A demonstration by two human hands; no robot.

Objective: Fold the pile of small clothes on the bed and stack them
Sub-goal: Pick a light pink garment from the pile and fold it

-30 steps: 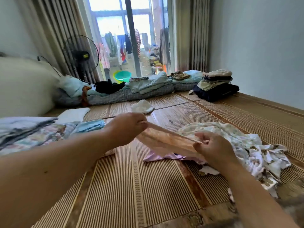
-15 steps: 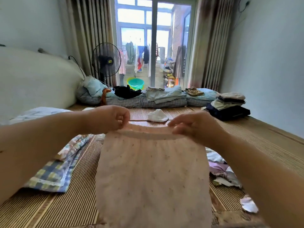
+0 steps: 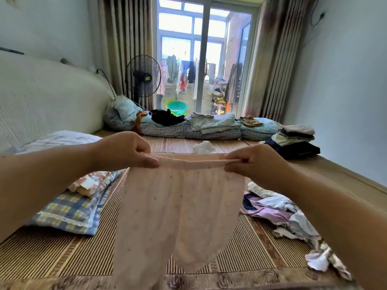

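A pair of small pale pink trousers (image 3: pixel 178 208) with tiny dots hangs in front of me, waistband up, both legs dangling over the bamboo mat (image 3: pixel 52 254). My left hand (image 3: pixel 125 151) pinches the left end of the elastic waistband and my right hand (image 3: pixel 253 162) pinches the right end, stretching it level. To the right on the mat lies the loose pile of small clothes (image 3: pixel 280 214), white, lilac and printed. On the left rests a flat stack of folded pieces (image 3: pixel 71 208), a blue-yellow checked one under a floral one.
A small white garment (image 3: pixel 204 147) lies further back on the mat. Rolled bedding (image 3: pixel 188 130) and folded clothes line the far edge, with a dark stack (image 3: pixel 293 141) at the back right. A padded headboard (image 3: pixel 41 101) runs along the left. A fan (image 3: pixel 143 76) stands by the balcony door.
The pink trousers came up off the loose pile and now hang spread by the waistband. My hands moved apart to its two ends, and my view rose toward the window.
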